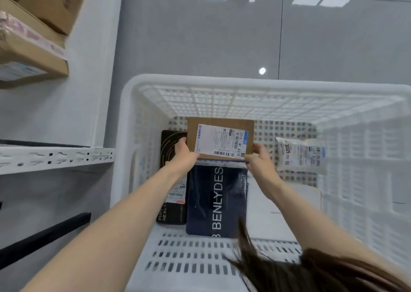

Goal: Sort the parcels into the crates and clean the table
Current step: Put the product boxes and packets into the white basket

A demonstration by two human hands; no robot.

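The left hand (185, 156) grips the near left corner of a small cardboard box (222, 122), and the right hand (259, 160) pinches its near right corner. Both sets of fingers are curled round the edges. The box is held level, with its white shipping label facing up, inside the open top of a white plastic crate (200, 80).

Directly below the box, on the crate floor, lies a dark blue packet (216, 200) printed with large white letters. A black box (171, 211) lies just to its left. A white bag (298, 156) leans at the crate's right side.

Left of the crate stands a white shelf (55, 156). Higher up on the far left are brown cartons (33, 46).
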